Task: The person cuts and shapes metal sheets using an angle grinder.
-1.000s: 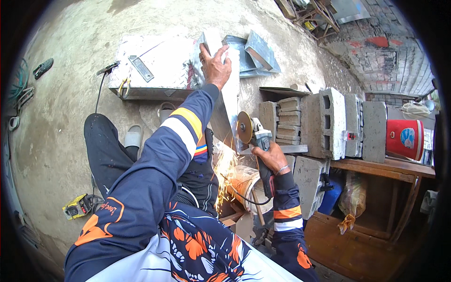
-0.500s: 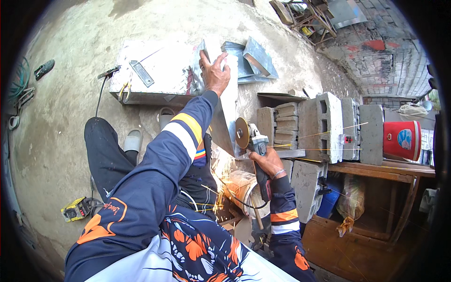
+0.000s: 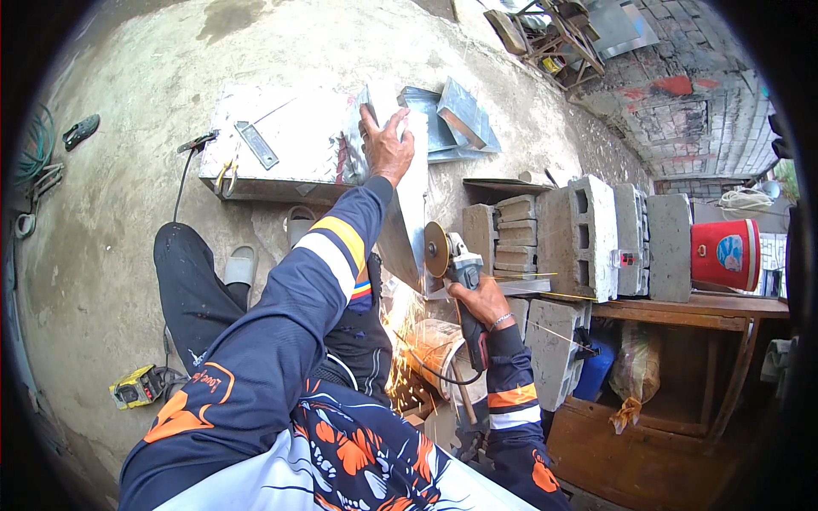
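Observation:
My right hand [image 3: 483, 302] is wrapped around an angle grinder [image 3: 466, 269]. The grinder's round tan disc [image 3: 437, 249] stands upright against the near end of a long, bent sheet-metal piece [image 3: 411, 200]. Bright sparks [image 3: 400, 319] spray down from there toward me. Farther up, my left hand [image 3: 389, 146] grips the same piece across its width, fingers over one edge and thumb toward the other. The piece leans beside a flat, shiny metal-topped box [image 3: 298, 140]. Whether the disc has cut through cannot be seen.
Pliers [image 3: 226, 175], a flat metal tool [image 3: 256, 146] and a clamp on a cable [image 3: 198, 142] lie at the box. Folded metal pieces [image 3: 467, 115] are beyond. Concrete blocks [image 3: 558, 243], a red cooler [image 3: 716, 255] and a wooden cabinet [image 3: 665, 315] stand right; a bucket [image 3: 434, 341] sits below the sparks.
The whole view has shifted slightly. Sparks fall in a denser stream below the disc, with fewer long streaks to the right. Both hands keep their holds.

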Tool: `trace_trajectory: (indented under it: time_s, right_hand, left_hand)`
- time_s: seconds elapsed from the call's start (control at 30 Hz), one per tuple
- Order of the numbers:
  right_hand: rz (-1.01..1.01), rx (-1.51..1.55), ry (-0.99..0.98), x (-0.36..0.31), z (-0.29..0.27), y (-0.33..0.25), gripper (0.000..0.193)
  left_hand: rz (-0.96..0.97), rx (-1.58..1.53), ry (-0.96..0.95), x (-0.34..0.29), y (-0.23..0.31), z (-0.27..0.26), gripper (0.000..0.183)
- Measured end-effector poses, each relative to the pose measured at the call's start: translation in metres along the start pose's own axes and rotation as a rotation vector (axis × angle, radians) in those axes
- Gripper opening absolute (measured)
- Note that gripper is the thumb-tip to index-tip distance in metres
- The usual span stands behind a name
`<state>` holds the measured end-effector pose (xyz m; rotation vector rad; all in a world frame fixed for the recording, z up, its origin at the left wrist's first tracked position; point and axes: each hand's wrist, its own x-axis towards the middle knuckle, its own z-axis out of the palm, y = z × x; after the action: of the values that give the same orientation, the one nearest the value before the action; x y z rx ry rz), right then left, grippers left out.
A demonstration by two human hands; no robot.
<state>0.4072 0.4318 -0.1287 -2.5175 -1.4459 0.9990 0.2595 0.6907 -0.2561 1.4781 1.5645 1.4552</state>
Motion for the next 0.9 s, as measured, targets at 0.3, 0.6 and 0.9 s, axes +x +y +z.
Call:
trace_trajectory:
  time_s: [0.3, 0.6, 0.9]
  right_hand:
    - [0.036, -0.065, -0.003, 0.005, 0.001, 0.007, 0.067]
    - [-0.001, 0.022, -0.023, 0.001, 0.002, -0.007, 0.067]
    - [-0.014, 0.069, 0.012, 0.004, 0.003, -0.003, 0.063]
  left_hand:
    - [-0.003, -0.015, 0.009, -0.001, 0.001, 0.0, 0.04]
    - [-0.005, -0.001, 0.016, 0.0, -0.003, -0.001, 0.04]
    - [-0.008, -0.001, 0.007, -0.001, -0.002, -0.002, 0.04]
